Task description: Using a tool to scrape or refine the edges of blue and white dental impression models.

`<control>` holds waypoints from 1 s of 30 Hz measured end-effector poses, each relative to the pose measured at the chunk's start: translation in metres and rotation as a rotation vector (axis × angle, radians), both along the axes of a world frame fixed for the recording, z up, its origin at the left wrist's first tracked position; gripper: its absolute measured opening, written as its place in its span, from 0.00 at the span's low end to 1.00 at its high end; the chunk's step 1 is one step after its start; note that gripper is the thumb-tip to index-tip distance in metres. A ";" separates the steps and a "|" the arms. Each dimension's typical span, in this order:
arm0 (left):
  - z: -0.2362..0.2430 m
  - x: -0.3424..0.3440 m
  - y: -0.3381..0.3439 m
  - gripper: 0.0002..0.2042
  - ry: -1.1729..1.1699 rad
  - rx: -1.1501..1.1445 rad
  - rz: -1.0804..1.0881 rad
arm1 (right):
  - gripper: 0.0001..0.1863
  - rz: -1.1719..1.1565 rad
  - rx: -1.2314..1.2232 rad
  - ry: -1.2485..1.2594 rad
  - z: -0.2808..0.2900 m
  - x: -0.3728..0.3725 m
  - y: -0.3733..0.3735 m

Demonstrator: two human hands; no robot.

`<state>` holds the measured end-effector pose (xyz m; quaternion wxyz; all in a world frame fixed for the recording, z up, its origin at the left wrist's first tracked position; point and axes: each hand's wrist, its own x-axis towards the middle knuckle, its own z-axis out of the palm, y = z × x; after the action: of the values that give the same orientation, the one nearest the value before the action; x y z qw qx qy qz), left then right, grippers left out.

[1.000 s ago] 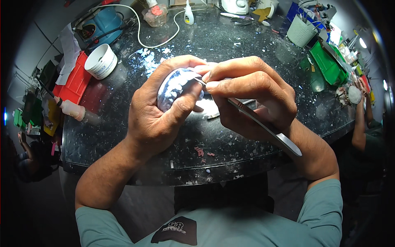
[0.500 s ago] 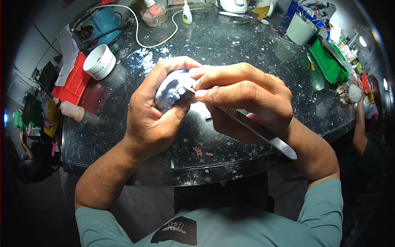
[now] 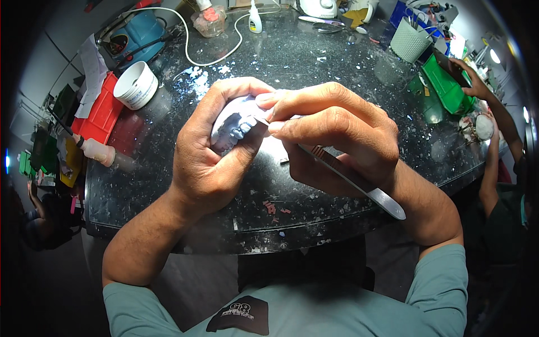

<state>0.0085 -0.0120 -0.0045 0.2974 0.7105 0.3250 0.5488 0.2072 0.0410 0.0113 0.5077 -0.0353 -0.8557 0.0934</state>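
Note:
My left hand is wrapped round a pale blue dental cast with raised teeth, tilted up in front of me. My right hand grips a slim metal hand tool with a ribbed section on its handle. The tool's tip is at the teeth, between my fingertips, and the handle slants down to the right. My right fingertips are close against the cast. A bright white object lies on the bench behind my hands, mostly hidden.
The dark bench holds a white tub, red tray, squeeze bottle, white cable, blue appliance, pen cup, green tray and scraps. A co-worker's arm reaches in at the right; another person sits at far left.
Since a second ago both my hands, cast and tool have shifted slightly left and down. The co-worker at right has raised a hand with a dark object over the green tray.

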 end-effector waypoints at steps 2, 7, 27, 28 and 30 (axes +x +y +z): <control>0.001 -0.001 0.000 0.16 0.002 0.009 -0.004 | 0.10 0.000 -0.001 0.023 -0.001 -0.001 0.001; 0.001 0.000 0.002 0.16 -0.010 0.019 -0.022 | 0.11 -0.007 0.015 0.053 -0.002 -0.003 0.003; -0.003 0.003 0.003 0.18 -0.012 -0.087 0.017 | 0.14 0.112 0.038 0.086 -0.011 -0.006 0.008; -0.001 0.004 0.001 0.18 0.021 -0.049 0.026 | 0.13 0.100 0.029 0.114 -0.010 -0.007 0.008; -0.001 0.001 0.003 0.19 0.063 0.082 0.025 | 0.13 0.083 0.039 0.124 -0.006 -0.007 0.008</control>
<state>0.0100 -0.0085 -0.0052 0.2506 0.7351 0.3202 0.5426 0.2000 0.0486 0.0053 0.5559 0.0160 -0.8251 0.0998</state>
